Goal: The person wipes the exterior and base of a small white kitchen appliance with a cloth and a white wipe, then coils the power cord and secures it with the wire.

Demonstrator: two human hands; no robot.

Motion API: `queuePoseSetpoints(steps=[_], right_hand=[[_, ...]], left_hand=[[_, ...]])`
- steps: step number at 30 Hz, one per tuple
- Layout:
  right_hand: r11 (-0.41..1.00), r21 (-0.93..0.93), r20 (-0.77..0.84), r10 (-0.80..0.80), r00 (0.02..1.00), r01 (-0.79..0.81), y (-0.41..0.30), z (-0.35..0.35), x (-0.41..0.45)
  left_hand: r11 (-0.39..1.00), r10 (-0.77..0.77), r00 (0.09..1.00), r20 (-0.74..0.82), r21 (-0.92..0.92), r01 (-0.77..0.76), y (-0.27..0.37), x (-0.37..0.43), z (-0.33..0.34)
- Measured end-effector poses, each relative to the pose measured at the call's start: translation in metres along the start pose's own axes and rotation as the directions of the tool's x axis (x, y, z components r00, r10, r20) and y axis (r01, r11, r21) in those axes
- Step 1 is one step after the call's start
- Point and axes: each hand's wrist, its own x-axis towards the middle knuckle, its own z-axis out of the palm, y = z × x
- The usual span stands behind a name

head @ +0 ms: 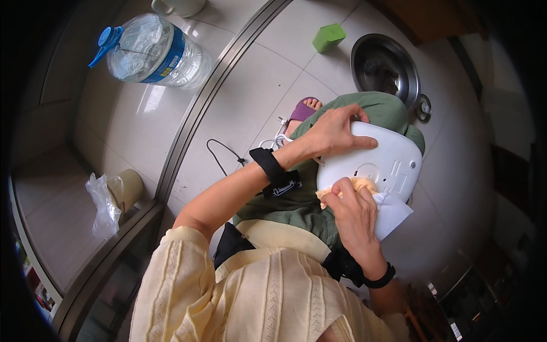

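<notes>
A white plastic appliance base (397,149) lies across my lap with its underside up. Vent slots, a small round foot and a circular mark show on that face. My left hand (337,132) grips its far left edge, thumb on top of the underside. Bunched in my right hand (352,209) is a pale orange cloth (363,184), pressed against the near edge of the base. A white sheet (391,213), paper or thin cloth, sticks out beside the right fingers; whether they hold it I cannot tell. A white cord (267,143) with a plug runs behind my left wrist.
Beyond my knees stand a metal basin (380,64), a small round lid (423,108) and a green box (329,37). A metal door track (192,89) crosses the tiled floor. Past it are a large water bottle (149,51), a mug (181,6) and a plastic bag (102,205).
</notes>
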Motion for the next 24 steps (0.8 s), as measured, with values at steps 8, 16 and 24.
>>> queuePoseSetpoints(steps=[8, 16, 24], right_hand=[[0.924, 0.125, -0.242, 0.381, 0.892, -0.361, 0.044, -0.012, -0.053], [0.749, 0.359, -0.597, 0.643, 0.479, -0.557, 0.104, -0.027, -0.017], [0.759, 0.422, -0.522, 0.651, 0.551, -0.496, 0.096, -0.019, -0.036]], left_hand=[[0.999, 0.0, 1.0, -0.014, -0.052, -0.001, -0.006, 0.003, -0.001], [0.996, -0.063, 0.996, -0.055, 0.062, 0.067, 0.007, -0.006, 0.009], [0.983, 0.147, 0.985, -0.094, 0.129, -0.134, 0.008, -0.01, 0.013]])
